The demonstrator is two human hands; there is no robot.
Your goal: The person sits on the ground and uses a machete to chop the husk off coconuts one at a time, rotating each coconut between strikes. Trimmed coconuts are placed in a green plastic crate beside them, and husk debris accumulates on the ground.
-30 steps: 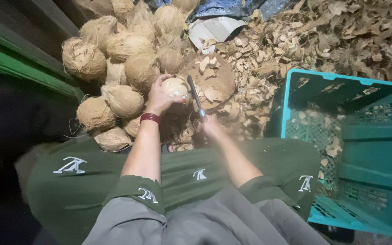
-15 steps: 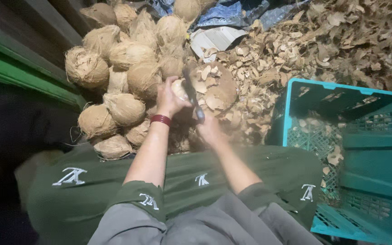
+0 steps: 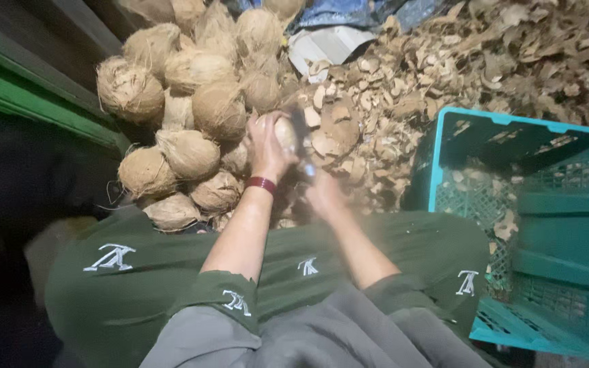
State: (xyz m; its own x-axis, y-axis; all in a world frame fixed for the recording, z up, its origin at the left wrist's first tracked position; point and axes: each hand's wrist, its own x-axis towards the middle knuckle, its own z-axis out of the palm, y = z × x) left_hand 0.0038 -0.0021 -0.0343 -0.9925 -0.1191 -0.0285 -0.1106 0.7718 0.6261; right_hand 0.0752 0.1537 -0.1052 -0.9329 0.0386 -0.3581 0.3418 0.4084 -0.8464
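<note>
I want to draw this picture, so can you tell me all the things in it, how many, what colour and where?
Coconut in hand: one, pale, held up in the middle.
Husked coconuts: a pile of roughly a dozen, tan and hairy, upper left.
Shell chips: too many to count, brown, heaped across the top right.
Crate: one, teal plastic, on the right, with a few chips inside.
Knife: one, dark, blurred, against the held coconut.
Tarp: one, blue, top middle.
Wristband: one, dark red, on the left wrist.
Left hand: grips the coconut.
Right hand: blurred, holds the knife.
</note>
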